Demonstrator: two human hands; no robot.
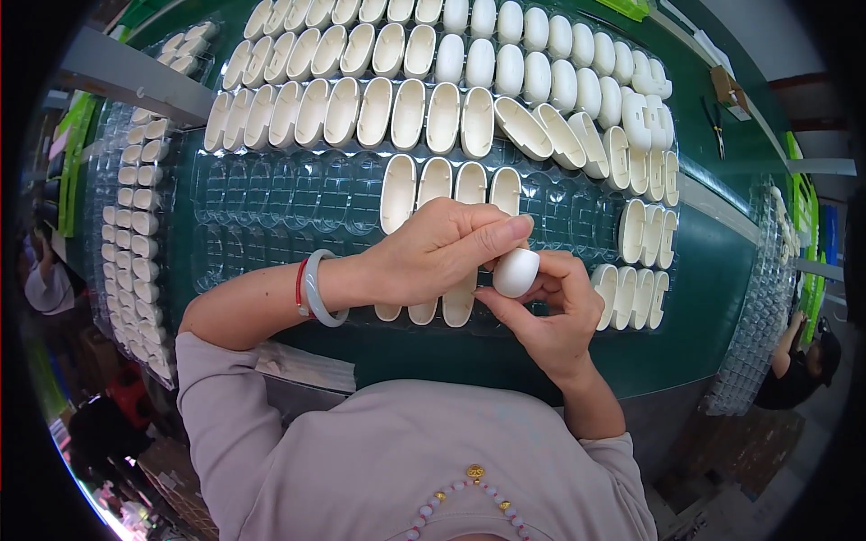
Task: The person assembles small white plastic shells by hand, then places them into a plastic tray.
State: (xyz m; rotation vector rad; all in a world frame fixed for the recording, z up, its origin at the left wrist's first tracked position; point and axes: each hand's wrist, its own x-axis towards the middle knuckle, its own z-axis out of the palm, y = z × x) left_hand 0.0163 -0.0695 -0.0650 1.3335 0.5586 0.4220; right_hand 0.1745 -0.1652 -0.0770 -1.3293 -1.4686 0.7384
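Right grip (557, 311) holds a white shell (517, 273) beside left grip (442, 250).

The table (699, 311) is dark green, its trays (271, 209) clear. The held shell (517, 273) is plain white, like the domed shells (538, 82) toward the table's far right corner; the hollow shells (374, 113) toward its far left corner are cream. The bangle (313, 287) is pale grey-blue, the cord (300, 287) red, the shirt (406, 433) plain mauve-grey, the necklace (475, 472) pale pink and gold.

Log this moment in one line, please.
right hand: holds white shell | left hand: at shell's upper end, grip unclear | tray: transparent, partly filled with cream shells | table: green
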